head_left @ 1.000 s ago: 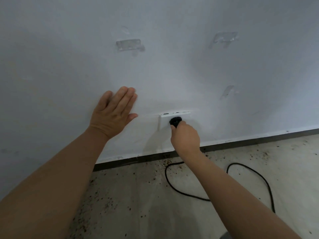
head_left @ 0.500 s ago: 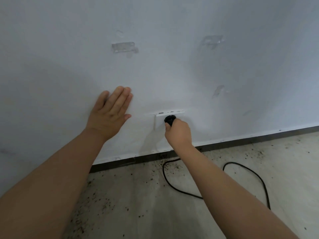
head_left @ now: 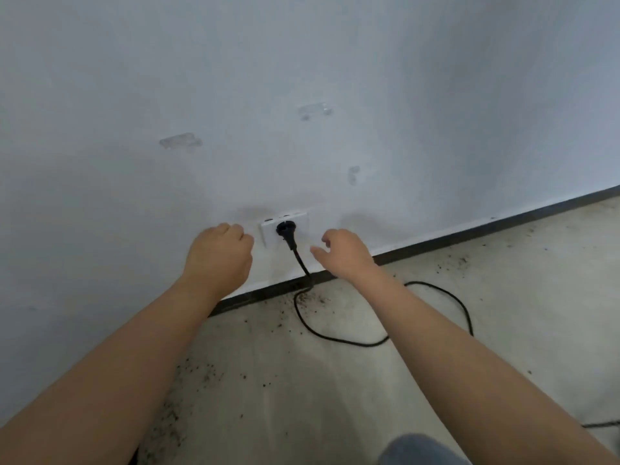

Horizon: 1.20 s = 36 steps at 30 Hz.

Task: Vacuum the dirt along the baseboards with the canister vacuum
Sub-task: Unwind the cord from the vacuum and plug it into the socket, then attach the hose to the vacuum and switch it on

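At the centre of the frame a black plug (head_left: 286, 227) is seated in a white wall socket (head_left: 268, 229), its cord (head_left: 339, 338) looped over the floor (head_left: 503, 297) toward the right. Nothing is held: the left hand (head_left: 219, 260) is loosely curled left of the socket, the right hand (head_left: 345, 251) relaxed beside the plug. Dirt (head_left: 308, 298) is scattered along the dark baseboard (head_left: 469, 231).
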Tool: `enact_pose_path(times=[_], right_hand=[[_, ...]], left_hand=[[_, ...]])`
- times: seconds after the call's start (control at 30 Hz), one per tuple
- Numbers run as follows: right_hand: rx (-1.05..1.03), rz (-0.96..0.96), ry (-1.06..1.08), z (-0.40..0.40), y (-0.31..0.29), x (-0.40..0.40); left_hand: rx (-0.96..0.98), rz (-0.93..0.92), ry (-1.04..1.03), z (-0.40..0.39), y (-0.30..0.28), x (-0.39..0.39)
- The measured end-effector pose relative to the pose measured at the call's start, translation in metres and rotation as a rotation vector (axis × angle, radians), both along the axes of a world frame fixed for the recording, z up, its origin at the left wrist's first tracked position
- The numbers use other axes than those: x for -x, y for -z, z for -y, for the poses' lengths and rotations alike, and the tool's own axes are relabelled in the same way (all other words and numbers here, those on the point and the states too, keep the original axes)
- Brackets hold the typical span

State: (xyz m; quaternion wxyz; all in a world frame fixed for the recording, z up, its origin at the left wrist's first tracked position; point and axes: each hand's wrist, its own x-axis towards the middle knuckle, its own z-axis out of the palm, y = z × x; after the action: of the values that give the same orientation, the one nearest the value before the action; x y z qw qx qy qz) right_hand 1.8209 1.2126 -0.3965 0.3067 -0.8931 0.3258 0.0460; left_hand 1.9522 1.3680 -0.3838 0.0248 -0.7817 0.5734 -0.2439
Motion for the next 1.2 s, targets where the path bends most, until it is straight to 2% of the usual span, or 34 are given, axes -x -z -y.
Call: enact_pose_path(times=[0.07, 0.3, 0.5, 0.67, 0.77, 1.0, 1.2], right_hand=[[0.037, -0.046, -0.003, 0.007, -0.022, 0.028], [0.059, -0.094, 0.268, 0.045, -0.15, 0.162], [0.027, -0.048, 0.477, 0.056, -0.293, 0.306], [0.042, -0.009, 0.755, 0.059, -0.37, 0.443], [0.018, 0.014, 0.903, 0.062, -0.391, 0.523], [-0.06, -0.113, 1.084, 0.067, -0.395, 0.708], [-0.132, -0.171, 1.175, 0.086, -0.375, 0.798]], left_hand=[[-0.122, -0.19, -0.054, 0.018, -0.023, 0.022], [-0.472, -0.417, -0.063, 0.111, -0.157, 0.139], [-0.524, -0.562, 0.157, 0.171, -0.282, 0.284], [-0.549, -0.584, 0.32, 0.202, -0.352, 0.405], [-0.585, -0.591, 0.37, 0.219, -0.371, 0.472], [-0.679, -0.637, 0.325, 0.238, -0.368, 0.609], [-0.779, -0.722, 0.255, 0.265, -0.355, 0.673]])
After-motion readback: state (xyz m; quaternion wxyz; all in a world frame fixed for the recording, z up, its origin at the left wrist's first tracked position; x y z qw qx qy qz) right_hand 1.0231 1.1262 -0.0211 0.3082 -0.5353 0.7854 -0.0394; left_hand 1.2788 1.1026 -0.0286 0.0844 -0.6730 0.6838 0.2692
